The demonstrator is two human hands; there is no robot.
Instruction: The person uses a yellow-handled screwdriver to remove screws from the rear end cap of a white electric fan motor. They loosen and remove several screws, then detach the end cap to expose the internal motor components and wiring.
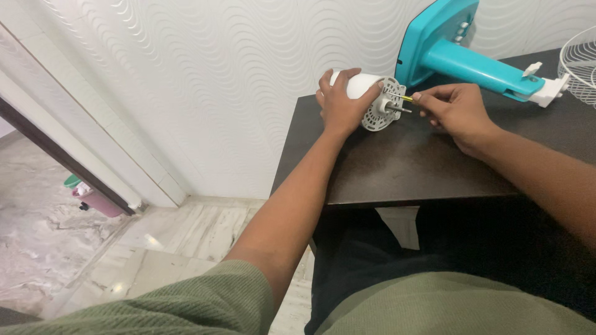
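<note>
The fingers (417,97) of the right hand (456,111) are pinched tight on a thin yellow tool (405,98). Only a small bit of the tool shows, so it is hard to tell what kind it is. Its tip points at the round white plate (380,115) on the front of a white fan motor (363,87). A short metal rod (397,108) sticks out of the middle of that plate, just under the tool.

The left hand (341,102) is wrapped around the white fan motor and holds it still. Its fingers curl over the top and its thumb side is near the plate. The motor lies on its side at the far left corner of a dark table (403,167), close to the wall.

Behind the hands, a blue fan stand (459,56) lies tipped over on the table. Its white end (549,90) points to the right. A white wire fan guard (580,62) sits at the right edge of the view, near that end.

Both arms reach out from green sleeves (205,298). The wall (217,74) is white with wavy lines. The floor (155,248) below is pale marble, and a pink tub (99,201) stands far off to the left
</note>
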